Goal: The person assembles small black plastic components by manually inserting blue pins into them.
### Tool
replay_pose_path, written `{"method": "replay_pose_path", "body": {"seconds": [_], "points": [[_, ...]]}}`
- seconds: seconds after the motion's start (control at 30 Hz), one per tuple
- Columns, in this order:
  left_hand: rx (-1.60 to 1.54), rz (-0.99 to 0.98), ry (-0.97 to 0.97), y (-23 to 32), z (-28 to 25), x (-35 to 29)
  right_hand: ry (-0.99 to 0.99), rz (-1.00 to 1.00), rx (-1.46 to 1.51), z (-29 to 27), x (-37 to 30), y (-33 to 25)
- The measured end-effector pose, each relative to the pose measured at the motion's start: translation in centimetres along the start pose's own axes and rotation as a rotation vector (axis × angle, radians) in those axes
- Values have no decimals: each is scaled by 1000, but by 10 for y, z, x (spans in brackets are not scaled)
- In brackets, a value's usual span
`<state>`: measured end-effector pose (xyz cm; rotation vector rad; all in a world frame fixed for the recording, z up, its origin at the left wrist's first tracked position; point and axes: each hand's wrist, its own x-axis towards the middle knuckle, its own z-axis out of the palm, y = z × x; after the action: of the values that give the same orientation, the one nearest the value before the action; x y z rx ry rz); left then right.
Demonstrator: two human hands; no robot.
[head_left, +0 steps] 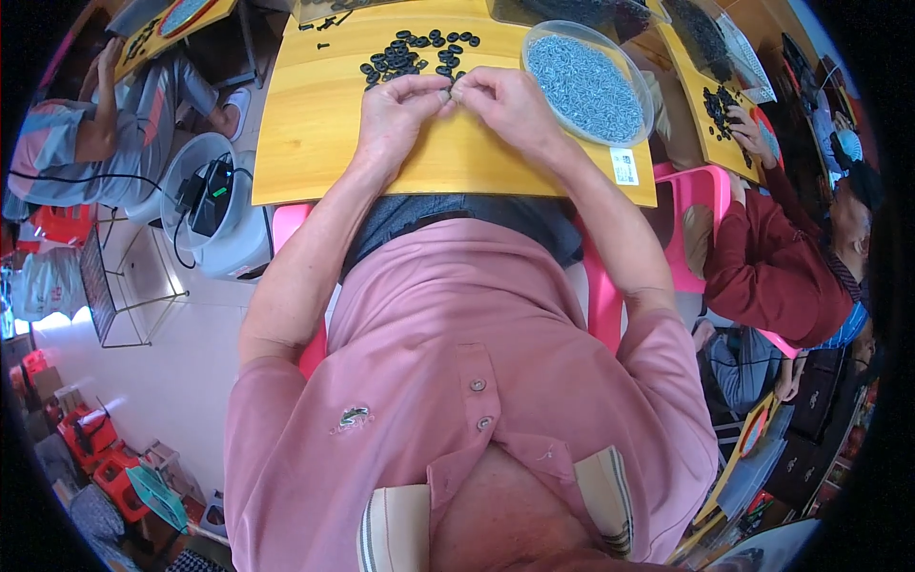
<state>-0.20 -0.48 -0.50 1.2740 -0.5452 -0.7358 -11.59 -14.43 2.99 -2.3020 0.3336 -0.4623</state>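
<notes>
A person in a pink polo shirt (534, 372) works at a yellow tabletop (310, 133), both hands brought together above its middle, just in front of a loose spread of small black oval pieces (389, 65). The left hand (396, 112) and the right hand (505, 103) nearly meet, thumbs and fingers drawn into tight pinches close to the nearest black pieces; whatever may be caught between the fingertips is too small to tell. The black pieces lie directly on the tabletop, some clustered beyond the left hand, others trailing off toward the right and in a short column above the fingertips. Just beside the right hand, a round clear tub (647, 112) holds a heap of small silvery metal parts (583, 84), and a white label (623, 166) sits near the edge below it. A few dark slender pieces (334, 20) lie near the far left corner. At a neighboring table on the right, a co-worker in a dark red sleeve (753, 253) reaches a hand (751, 133) to another scatter of black parts (717, 103).
</notes>
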Motion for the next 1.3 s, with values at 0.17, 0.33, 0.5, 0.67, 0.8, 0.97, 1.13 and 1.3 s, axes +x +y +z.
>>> {"method": "replay_pose_path", "body": {"seconds": [0.17, 0.33, 0.5, 0.67, 0.8, 0.97, 1.13, 1.3], "points": [[-204, 79, 124, -1, -11, 13, 186, -129, -111, -14, 12, 6], [-365, 81, 179, 5, -22, 18, 46, -107, -458, -13, 24, 16], [-409, 65, 161, 2, -25, 20, -79, -90, -549, -7, 33, 21], [-353, 27, 127, 0, -20, 15, -143, -72, -562, -3, 30, 20], [-344, 5, 89, -3, -16, 13, -122, -58, -546, -3, 24, 17], [-333, -18, 64, -4, -14, 11, -141, -17, -537, -4, 22, 15], [-342, -49, 58, -1, -10, 8, -37, -140, -537, -2, 14, 24], [-360, -55, 50, -1, -4, 4, -34, -137, -456, -1, 10, 27]]}}
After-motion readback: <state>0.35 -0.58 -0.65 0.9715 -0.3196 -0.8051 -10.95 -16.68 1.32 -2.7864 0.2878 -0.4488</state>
